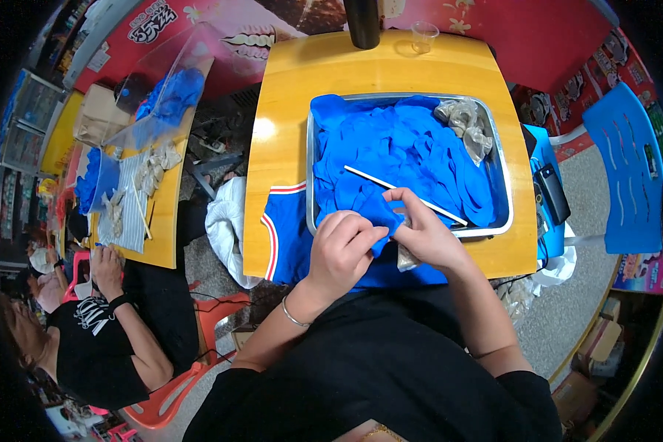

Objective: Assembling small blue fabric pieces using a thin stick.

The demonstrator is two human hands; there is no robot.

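My left hand [340,252] and my right hand [429,237] meet over the near rim of a metal tray [502,184]. Between them they pinch a limp blue piece [379,214], which looks like thin cloth or rubber; its exact kind does not show. Many similar blue pieces [412,147] are heaped in the tray. A thin white stick [405,194] lies slanting across the heap. In the tray's far right corner rests a crumpled beige bundle [462,125]. Something small and beige [407,259], partly hidden, shows below my right hand.
Blue fabric with red and white trim [287,221] lies on the yellow table [287,81] beside the tray. A dark cylinder [362,26] and clear cup [423,37] stand at the back. On the left, a person [96,346] sits at another table. A blue chair [626,169] is right.
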